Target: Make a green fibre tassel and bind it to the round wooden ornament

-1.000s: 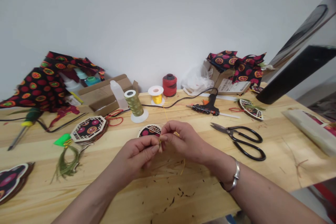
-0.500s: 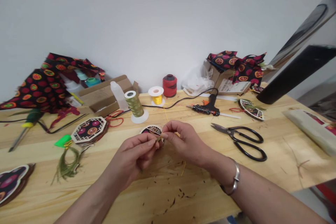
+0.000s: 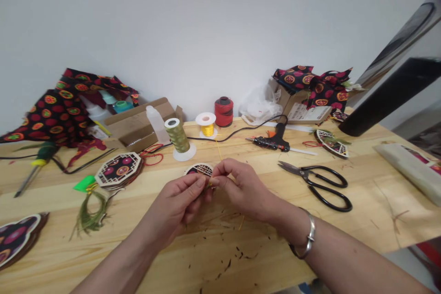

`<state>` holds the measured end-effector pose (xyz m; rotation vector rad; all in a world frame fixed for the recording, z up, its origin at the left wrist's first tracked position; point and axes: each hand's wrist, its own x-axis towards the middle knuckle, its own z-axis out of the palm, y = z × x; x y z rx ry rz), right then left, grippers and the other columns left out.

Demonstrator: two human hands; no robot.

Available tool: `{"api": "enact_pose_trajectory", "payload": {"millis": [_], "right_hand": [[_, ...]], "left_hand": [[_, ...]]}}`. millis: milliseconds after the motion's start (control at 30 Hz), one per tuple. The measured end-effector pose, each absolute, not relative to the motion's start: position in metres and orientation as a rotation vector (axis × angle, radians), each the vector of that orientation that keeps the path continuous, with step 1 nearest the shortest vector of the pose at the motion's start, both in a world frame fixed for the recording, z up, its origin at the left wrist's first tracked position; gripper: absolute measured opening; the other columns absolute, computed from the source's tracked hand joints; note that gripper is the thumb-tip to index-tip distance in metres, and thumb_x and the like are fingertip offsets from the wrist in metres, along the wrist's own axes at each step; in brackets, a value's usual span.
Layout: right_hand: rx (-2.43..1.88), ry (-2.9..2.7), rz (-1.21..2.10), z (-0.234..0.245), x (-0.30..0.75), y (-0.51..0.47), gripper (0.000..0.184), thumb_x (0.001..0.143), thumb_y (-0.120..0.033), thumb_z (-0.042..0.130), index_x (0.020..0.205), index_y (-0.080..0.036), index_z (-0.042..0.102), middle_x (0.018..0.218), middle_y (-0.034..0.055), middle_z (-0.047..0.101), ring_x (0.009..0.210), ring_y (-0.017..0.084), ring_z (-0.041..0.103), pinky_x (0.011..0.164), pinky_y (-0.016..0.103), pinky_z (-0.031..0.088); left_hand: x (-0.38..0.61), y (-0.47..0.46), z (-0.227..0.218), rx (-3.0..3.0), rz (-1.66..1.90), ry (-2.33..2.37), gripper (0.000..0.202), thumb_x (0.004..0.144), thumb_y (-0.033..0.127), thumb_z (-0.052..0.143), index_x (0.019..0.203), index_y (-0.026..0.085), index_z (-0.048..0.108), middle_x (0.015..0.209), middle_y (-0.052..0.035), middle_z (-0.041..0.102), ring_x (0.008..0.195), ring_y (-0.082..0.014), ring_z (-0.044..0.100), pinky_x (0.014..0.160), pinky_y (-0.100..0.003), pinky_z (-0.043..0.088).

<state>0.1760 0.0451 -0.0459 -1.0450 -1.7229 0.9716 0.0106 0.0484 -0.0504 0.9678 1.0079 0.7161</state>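
Note:
My left hand [image 3: 186, 200] and my right hand [image 3: 239, 188] meet at the middle of the table, fingertips pinched close together. Between them runs a thin yellow cord [image 3: 219, 148], which leads back to a white spool of yellow cord [image 3: 207, 129]; a loose end hangs below my right hand. A bit of green thread seems to sit in my left fingertips, mostly hidden. Just behind my fingers lies a round ornament [image 3: 199, 168] with a pale lattice rim and dark patterned fabric, partly covered by my hands.
Black-handled scissors [image 3: 319, 183] and a glue gun [image 3: 274, 140] lie to the right. Behind stand a green thread cone [image 3: 177, 137] and a red spool [image 3: 223, 112]. At left are an octagonal ornament [image 3: 119, 170], a green tassel [image 3: 91, 211] and a screwdriver [image 3: 36, 165].
My fingertips have drawn slightly closer together over the yellow cord, my right hand curling in a little more. The whole view has shifted slightly; the things on the table stay put.

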Motion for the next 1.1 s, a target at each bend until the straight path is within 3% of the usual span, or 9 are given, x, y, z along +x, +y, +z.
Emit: {"api": "enact_pose_trajectory", "payload": {"millis": [400, 733, 1100], "right_hand": [[-1.113, -1.733, 0.968, -0.046, 0.1765, 0.0456, 0.013, 0.083, -0.014, 0.052, 0.071, -0.017, 0.057, 0.066, -0.0023, 0.061, 0.064, 0.01, 0.054, 0.066, 0.022, 0.042], [-1.162, -1.652, 0.977, -0.0481, 0.1743, 0.0465, 0.01, 0.08, -0.015, 0.056, 0.07, -0.017, 0.059, 0.066, -0.0021, 0.061, 0.065, 0.01, 0.054, 0.064, 0.022, 0.042], [-1.158, -1.359, 1.199, -0.0543, 0.1734, 0.0535, 0.01, 0.078, -0.015, 0.055, 0.076, -0.017, 0.065, 0.072, 0.0002, 0.067, 0.068, 0.012, 0.06, 0.067, 0.025, 0.048]], "left_hand": [[0.0083, 0.0488, -0.0524, 0.96, 0.791, 1.081, 0.018, 0.068, 0.032, 0.072, 0.076, 0.016, 0.073, 0.061, -0.001, 0.063, 0.038, -0.0017, 0.027, 0.038, -0.02, 0.01], [0.0113, 0.0482, -0.054, 1.025, 0.817, 1.113, 0.018, 0.07, 0.033, 0.07, 0.073, 0.015, 0.072, 0.057, 0.0003, 0.061, 0.038, -0.0021, 0.03, 0.038, -0.019, 0.014], [0.0108, 0.0513, -0.051, 0.918, 0.897, 1.065, 0.018, 0.07, 0.029, 0.069, 0.065, 0.012, 0.068, 0.059, -0.0005, 0.06, 0.039, -0.0017, 0.028, 0.037, -0.017, 0.015]]}}
